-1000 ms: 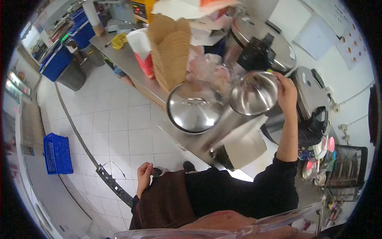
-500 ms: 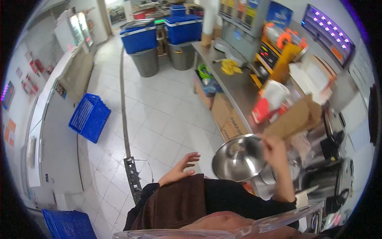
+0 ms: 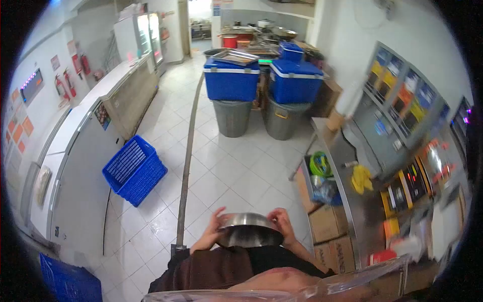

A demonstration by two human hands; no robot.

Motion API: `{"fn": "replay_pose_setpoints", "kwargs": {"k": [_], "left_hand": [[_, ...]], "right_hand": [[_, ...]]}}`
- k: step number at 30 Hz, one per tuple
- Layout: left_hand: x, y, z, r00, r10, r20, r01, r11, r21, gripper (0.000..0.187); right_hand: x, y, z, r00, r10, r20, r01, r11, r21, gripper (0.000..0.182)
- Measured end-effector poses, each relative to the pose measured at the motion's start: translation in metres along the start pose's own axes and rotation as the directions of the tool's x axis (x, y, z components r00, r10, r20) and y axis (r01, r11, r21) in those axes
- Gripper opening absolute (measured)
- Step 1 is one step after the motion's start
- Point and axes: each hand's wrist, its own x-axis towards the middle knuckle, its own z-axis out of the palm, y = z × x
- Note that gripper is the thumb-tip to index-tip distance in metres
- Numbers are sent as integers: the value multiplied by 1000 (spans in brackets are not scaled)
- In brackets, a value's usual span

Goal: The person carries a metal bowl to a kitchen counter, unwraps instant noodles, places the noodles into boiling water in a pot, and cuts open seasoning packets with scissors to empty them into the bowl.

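Note:
A shiny stainless steel mixing bowl point(image 3: 248, 221) is held up close in front of my body, tilted so that its dark hollow faces me. My left hand point(image 3: 213, 229) grips the rim on the left, its fingers partly behind the metal. On the opposite side my right hand point(image 3: 284, 225) is closed on the rim, fingers curled over it. The inside is in shadow, and I cannot make out whether anything lies in it. My dark sleeves and a brown apron point(image 3: 209, 272) show just below.
A steel counter point(image 3: 347, 201) runs along the right, with a yellow cloth point(image 3: 361, 178) on it and cardboard boxes point(image 3: 329, 224) underneath. A blue crate point(image 3: 135, 171) stands left on the tiled floor point(image 3: 221, 176). Ahead, blue coolers point(image 3: 231, 83) rest on grey bins point(image 3: 231, 118).
The bowl has come away from the counter to the front of my body. My left hand, open before, now grips it too. My view has swung left toward the aisle.

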Motion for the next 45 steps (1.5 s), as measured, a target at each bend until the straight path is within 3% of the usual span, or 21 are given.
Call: {"fn": "replay_pose_setpoints", "kwargs": {"k": [3,5,6,8,9,12,15,16,17,21,22,25,29,30,32,33,35,37,40,44,45], "left_hand": [[39,30,-76,960,151,-235,-141,988,59,75],[50,10,-158,855,345,-388,-212,914,345,75],[57,21,-172,777,367,-511,-239,923,301,73],[65,52,-201,691,307,-654,-210,952,225,68],[77,68,-216,714,251,-654,-208,967,144,66],[115,107,-267,766,176,-618,-238,971,-18,60],[160,128,-358,831,321,-455,-290,947,138,67],[180,139,-391,862,355,-363,-313,934,171,69],[205,158,-419,884,383,-267,-338,920,200,70],[307,202,-520,949,305,-78,-315,921,-230,70],[335,216,-538,926,375,52,-366,921,-132,68],[420,205,-631,980,117,-159,-132,987,-89,65],[505,200,-737,911,291,-293,-240,950,198,53],[526,201,-762,904,279,-322,-219,953,211,51],[579,222,-811,867,264,-423,-188,959,214,48],[608,240,-837,880,298,-370,-217,945,244,47],[642,281,-868,900,329,-284,-250,926,282,47],[669,342,-884,983,153,-106,-137,980,144,44],[708,357,-957,951,193,-242,-160,976,149,45],[779,330,-1085,838,388,-383,-332,921,206,46],[798,321,-1117,784,440,-437,-380,898,221,47]], "right_hand": [[126,21,32,980,58,189,-21,981,-194,39],[202,22,69,907,197,373,-181,980,-77,38],[237,25,89,850,249,464,-265,964,-31,38],[299,40,126,828,119,549,-18,983,-185,37],[331,52,141,801,60,595,114,962,-250,37],[420,95,180,801,107,589,38,973,-229,36],[505,121,213,744,384,547,-476,879,31,35],[539,121,224,621,337,708,-544,835,79,36],[573,121,233,596,362,716,-549,835,35,37],[689,119,259,628,280,726,-438,899,32,40],[709,120,262,637,246,731,-381,924,22,40],[786,124,285,655,344,673,-435,900,-36,36],[905,191,289,937,62,343,16,976,-219,28],[935,192,301,960,73,272,-38,990,-134,31],[1018,208,308,803,101,588,-170,983,63,34],[1061,213,313,684,81,725,-258,957,137,35],[1136,215,330,685,108,721,-211,976,54,40],[1199,214,362,718,47,694,-88,996,23,42],[1279,233,409,816,85,572,-140,989,52,46],[1408,269,430,463,152,873,-337,941,15,48],[1437,281,436,524,143,840,-289,957,17,49]]}}
